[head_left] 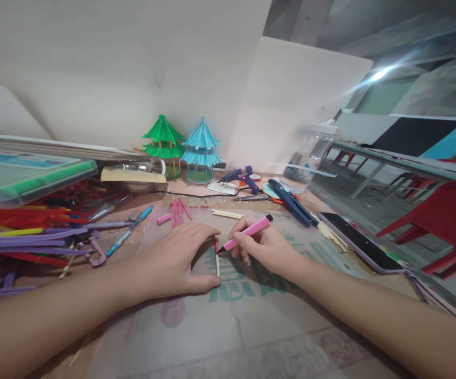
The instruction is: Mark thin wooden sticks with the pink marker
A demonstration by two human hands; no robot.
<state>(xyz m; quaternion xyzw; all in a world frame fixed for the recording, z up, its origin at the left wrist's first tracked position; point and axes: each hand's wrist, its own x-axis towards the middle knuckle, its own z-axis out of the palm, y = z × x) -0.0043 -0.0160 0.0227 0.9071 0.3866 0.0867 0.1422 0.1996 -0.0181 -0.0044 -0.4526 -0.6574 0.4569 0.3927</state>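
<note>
One wooden stick: partly pink, held end to end by the left hand
Pink felt-tip marker: gripped in the right hand, tip at the stick

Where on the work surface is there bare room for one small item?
The widest free patch is the plastic sheet on the near side of the left hand and right hand. A smaller one lies between the right hand and the phone. It is crowded at left, with purple strips, and behind, around the glue gun and blue tool.
</note>
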